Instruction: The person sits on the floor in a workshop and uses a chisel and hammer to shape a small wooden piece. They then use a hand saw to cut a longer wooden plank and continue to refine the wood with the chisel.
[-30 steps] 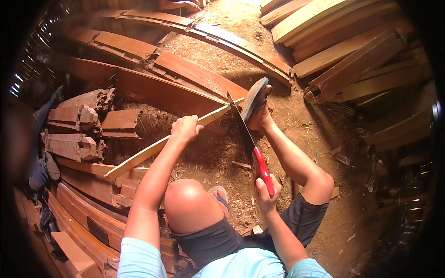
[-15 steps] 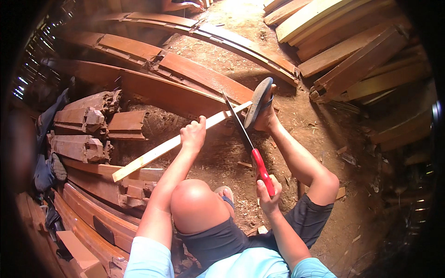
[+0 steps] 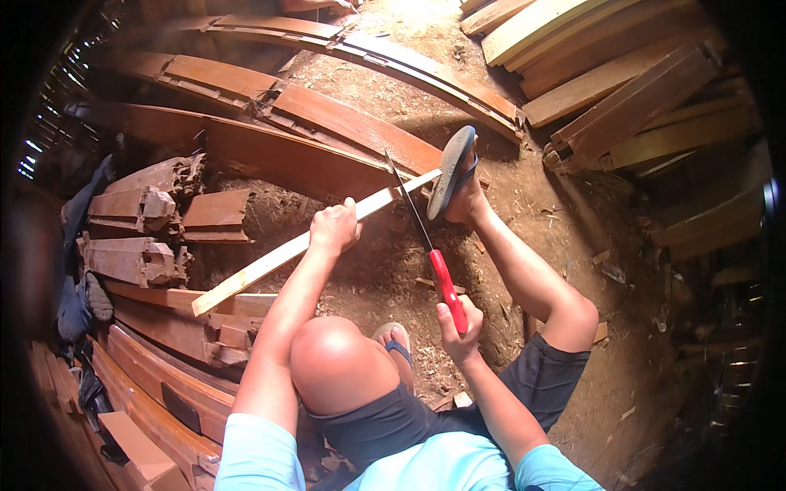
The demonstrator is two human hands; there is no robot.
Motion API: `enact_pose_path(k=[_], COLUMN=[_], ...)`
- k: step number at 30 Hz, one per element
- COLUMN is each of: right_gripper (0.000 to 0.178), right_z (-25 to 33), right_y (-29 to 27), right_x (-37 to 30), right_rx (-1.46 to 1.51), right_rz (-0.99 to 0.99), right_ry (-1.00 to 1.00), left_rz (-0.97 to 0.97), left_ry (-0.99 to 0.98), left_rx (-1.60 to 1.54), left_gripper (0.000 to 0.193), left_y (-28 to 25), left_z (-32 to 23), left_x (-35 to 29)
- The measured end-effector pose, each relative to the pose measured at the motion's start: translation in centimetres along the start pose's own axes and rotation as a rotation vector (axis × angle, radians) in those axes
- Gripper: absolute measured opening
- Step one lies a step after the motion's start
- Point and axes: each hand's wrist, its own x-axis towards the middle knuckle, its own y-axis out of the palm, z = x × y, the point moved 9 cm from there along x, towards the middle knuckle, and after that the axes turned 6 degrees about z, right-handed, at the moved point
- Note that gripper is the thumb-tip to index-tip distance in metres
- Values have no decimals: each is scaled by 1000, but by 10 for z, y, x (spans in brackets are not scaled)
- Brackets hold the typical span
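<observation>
A pale wooden strip (image 3: 254,274) slants from lower left to upper right in front of me, its far end against the sole of my raised sandalled foot (image 3: 452,176). Around its middle, my left hand (image 3: 335,227) is closed. My right hand (image 3: 460,329) grips the red handle of a handsaw (image 3: 443,282). The dark blade crosses the strip between my left hand and the sandal, its tip pointing away from me. How deep the teeth sit in the wood cannot be told.
Long reddish-brown beams (image 3: 352,127) lie beyond the strip. Short broken timber pieces (image 3: 135,260) are piled at left, above curved boards (image 3: 176,385). More planks (image 3: 639,106) are stacked at upper right. Another person's hand (image 3: 342,6) shows at the top edge. Wood scraps litter the dirt floor.
The saw and my right hand have shifted forward and a little left. My left hand's raised finger has folded down, and the hand now wraps round the strip.
</observation>
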Motion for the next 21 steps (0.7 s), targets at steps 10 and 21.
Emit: enact_pose_path(k=[10, 21], right_gripper=[18, 17], right_z=[-8, 3], right_y=[12, 10], right_x=[16, -13], right_rx=[41, 4], right_rz=[3, -23], right_ry=[6, -14], left_rz=[-28, -27], left_ry=[-133, -140], left_rx=[-14, 7], left_gripper=[35, 11], left_y=[-2, 13], left_z=[4, 4], left_x=[-1, 5])
